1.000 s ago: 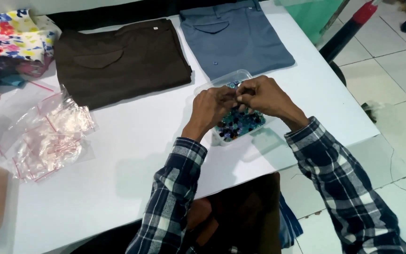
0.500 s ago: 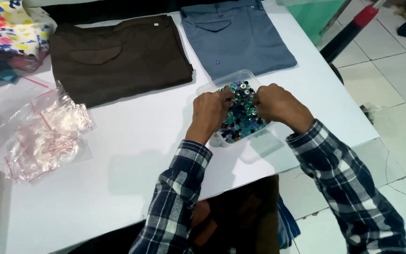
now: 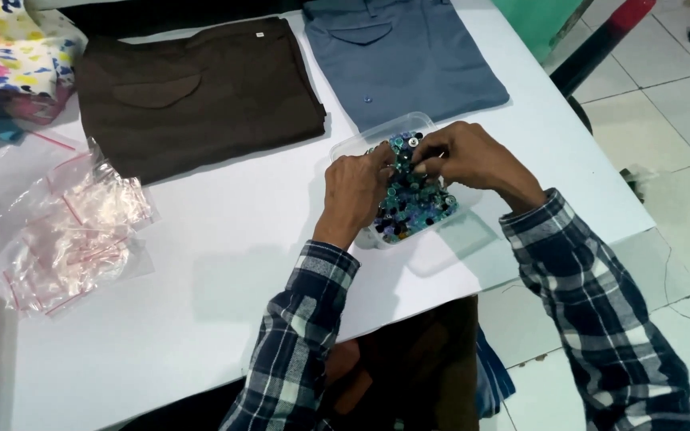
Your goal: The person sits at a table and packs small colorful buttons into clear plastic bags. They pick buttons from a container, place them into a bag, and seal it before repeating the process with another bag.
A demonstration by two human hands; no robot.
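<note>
both hands sit over a clear plastic tub (image 3: 345, 148) of mixed buttons (image 3: 417, 203) on the white surface (image 3: 225, 279), near blue trousers (image 3: 401, 56). left hand (image 3: 357, 191) & right hand (image 3: 469, 160) pinch at buttons; can't tell what's gripped. buttons prob light, hard, slippery; tub best held by rim.

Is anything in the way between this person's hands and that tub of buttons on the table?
Nothing visible. The left hand and right hand are already over the open clear tub, fingertips in among the buttons. The folded brown trousers and blue trousers lie behind it, apart.
</note>
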